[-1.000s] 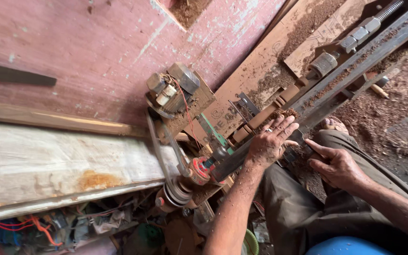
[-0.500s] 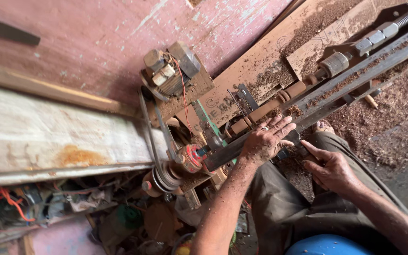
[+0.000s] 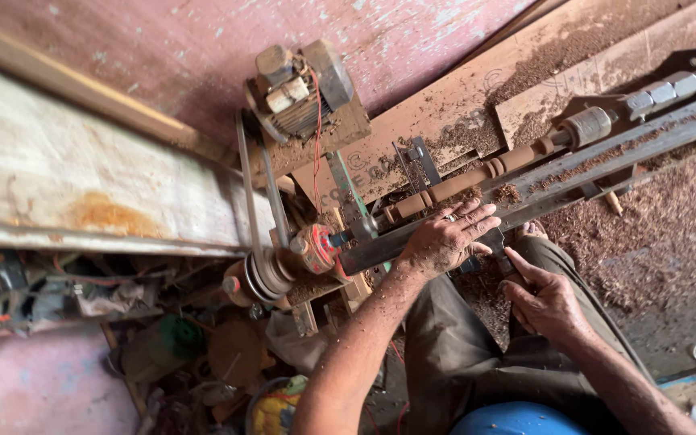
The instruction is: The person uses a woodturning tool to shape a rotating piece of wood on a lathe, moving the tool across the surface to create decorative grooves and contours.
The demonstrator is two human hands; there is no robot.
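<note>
My left hand (image 3: pixel 443 239) lay with fingers spread wide over the steel lathe rail (image 3: pixel 541 181), tips just beside the turned wooden spindle (image 3: pixel 477 181) mounted between the centres. My right hand (image 3: pixel 548 302) curled narrowly around a dark tool handle (image 3: pixel 497 256); sawdust (image 3: pixel 630 234) surrounded everything

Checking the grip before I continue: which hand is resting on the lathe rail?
The left hand, fingers spread over the rail beside the turned wood piece; the right hand sits lower.

left hand (image 3: pixel 443 238) fingers spread wider, view shifted left
</note>
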